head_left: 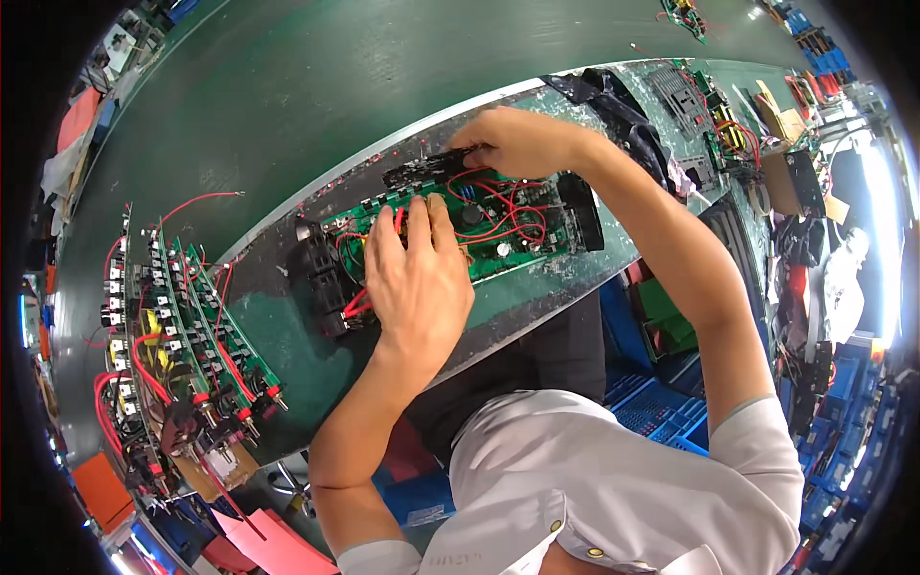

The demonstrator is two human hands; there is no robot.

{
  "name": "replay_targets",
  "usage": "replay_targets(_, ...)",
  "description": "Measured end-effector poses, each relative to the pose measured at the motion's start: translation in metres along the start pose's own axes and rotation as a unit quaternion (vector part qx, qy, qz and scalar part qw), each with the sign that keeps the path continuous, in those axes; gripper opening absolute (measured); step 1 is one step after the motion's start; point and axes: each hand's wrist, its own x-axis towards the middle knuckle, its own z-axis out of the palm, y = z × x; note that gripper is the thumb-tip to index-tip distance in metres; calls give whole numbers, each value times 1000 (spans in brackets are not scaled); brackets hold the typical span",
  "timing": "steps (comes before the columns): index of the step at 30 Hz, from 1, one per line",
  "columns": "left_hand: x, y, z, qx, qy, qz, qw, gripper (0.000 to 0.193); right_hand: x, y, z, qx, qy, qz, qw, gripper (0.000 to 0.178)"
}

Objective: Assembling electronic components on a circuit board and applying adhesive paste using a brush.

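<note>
A green circuit board (pixel 522 247) with looping red wires lies on the worktable in front of me, black end pieces at both its ends. My left hand (pixel 422 283) rests palm down over the board's left half, fingers stretched out and touching parts on it. Beneath those fingers, some of the components are hidden. At the board's far edge, my right hand (pixel 522 142) pinches one end of a dark, flat strip (pixel 422 171) with pale smudges. The strip reaches leftward along that edge; whether it touches the board I cannot tell.
Several green circuit boards (pixel 182 326) with red wires stand upright at the left. Black plastic sheeting (pixel 613 105) lies to the far right, beside more wired boards (pixel 733 129). Blue crates (pixel 661 412) sit below the table's near edge. Pink sheets (pixel 273 546) are at the lower left.
</note>
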Motion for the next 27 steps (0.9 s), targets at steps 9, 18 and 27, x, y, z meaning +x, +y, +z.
replay_targets(9, -2, -2, -2, -11, 1, -5, 1000, 54, -20, -17, 25, -21, 72, 27, 997, 36)
replay_targets(18, -5, -2, 6, 0, 30, -3, 1000, 38, 11, -22, 24, 2, 98, -11, 995, 29)
replay_targets(27, -4, -4, 8, -5, 43, -15, 999, 27, 18, -39, 38, -16, 58, -35, 998, 40)
